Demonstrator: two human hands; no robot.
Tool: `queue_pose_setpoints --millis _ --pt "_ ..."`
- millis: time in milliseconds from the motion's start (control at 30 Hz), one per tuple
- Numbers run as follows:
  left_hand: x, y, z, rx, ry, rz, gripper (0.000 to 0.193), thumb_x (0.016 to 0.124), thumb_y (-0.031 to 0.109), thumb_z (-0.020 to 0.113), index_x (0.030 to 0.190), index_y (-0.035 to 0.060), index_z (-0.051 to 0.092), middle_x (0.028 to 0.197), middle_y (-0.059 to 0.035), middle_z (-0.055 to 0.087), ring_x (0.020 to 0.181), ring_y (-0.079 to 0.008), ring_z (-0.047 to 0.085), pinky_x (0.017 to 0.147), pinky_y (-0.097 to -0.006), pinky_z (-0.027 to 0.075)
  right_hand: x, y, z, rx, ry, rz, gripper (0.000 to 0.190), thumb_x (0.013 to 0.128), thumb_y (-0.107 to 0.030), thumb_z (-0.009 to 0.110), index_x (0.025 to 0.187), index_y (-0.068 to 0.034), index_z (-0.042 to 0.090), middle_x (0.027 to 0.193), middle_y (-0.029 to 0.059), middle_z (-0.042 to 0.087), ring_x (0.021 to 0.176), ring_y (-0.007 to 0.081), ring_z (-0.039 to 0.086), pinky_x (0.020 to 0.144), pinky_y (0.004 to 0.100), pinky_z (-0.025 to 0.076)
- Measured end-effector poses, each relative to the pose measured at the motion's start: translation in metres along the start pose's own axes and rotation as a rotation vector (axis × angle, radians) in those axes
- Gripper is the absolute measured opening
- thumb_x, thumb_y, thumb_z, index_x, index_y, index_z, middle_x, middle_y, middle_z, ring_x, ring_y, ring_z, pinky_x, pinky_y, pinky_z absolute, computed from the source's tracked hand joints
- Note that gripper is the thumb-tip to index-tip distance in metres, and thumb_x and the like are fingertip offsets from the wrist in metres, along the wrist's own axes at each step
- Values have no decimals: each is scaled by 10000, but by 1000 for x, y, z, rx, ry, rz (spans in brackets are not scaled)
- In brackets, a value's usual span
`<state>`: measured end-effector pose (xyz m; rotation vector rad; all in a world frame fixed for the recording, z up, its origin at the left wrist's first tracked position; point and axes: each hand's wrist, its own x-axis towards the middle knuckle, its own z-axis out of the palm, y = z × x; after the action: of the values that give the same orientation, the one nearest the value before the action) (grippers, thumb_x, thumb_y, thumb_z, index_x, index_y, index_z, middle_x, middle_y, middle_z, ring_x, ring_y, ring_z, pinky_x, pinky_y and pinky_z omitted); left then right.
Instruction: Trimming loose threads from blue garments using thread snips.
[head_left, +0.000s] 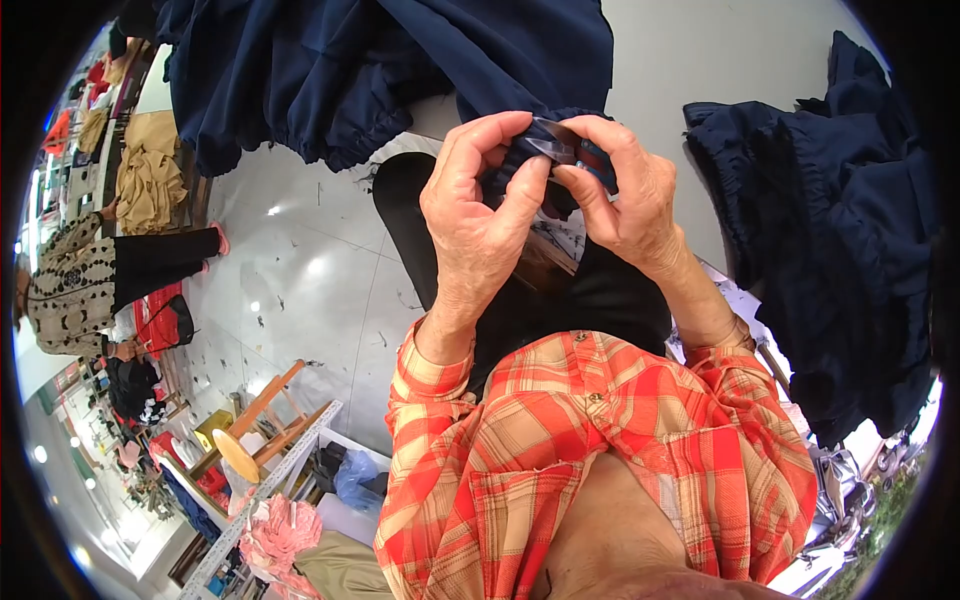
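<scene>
My left hand (480, 199) pinches the gathered edge of a navy blue garment (517, 45), its fingertips close to two pointed metal blades. The blades belong to small thread snips (553, 144) held in my right hand (626, 187), with a bluish part showing beneath the fingers. Both hands meet over my lap, and the blades lie against the dark gathered fabric. Most of the navy garment spreads over the pale table (660, 52) and hangs past its edge in elasticated folds. Exactly where the tips touch the cloth is hard to make out.
More navy garments (817, 195) are heaped on the right. A person (82, 281) stands at the left beside a pile of tan cloth (150, 172). A wooden stool (259, 442) and a white metal rack (281, 480) stand lower left. Thread scraps litter the tiled floor (307, 277).
</scene>
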<state>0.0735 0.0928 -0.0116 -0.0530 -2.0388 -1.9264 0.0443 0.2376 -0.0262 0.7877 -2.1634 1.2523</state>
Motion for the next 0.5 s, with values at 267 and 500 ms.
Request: queue_pose_setpoints --millis 267,500 --pt "-2 0 -7 -65 -31 -52 317 768 19 681 1064 -25 577 973 -51 573 797 -94 532 716 -218 458 -6 -10 -18 503 -1 225 258 824 -80 659 1046 7 559 842 56 640 714 80 585 628 220 471" --pt "1 7 -15 -174 -144 -17 366 814 23 662 1147 -12 514 1007 -55 558 867 -98 548 788 -215 458 26 -3 -18 328 -269 333 359 753 -152 731 1060 -40 585 782 72 644 691 115 593 643 246 468"
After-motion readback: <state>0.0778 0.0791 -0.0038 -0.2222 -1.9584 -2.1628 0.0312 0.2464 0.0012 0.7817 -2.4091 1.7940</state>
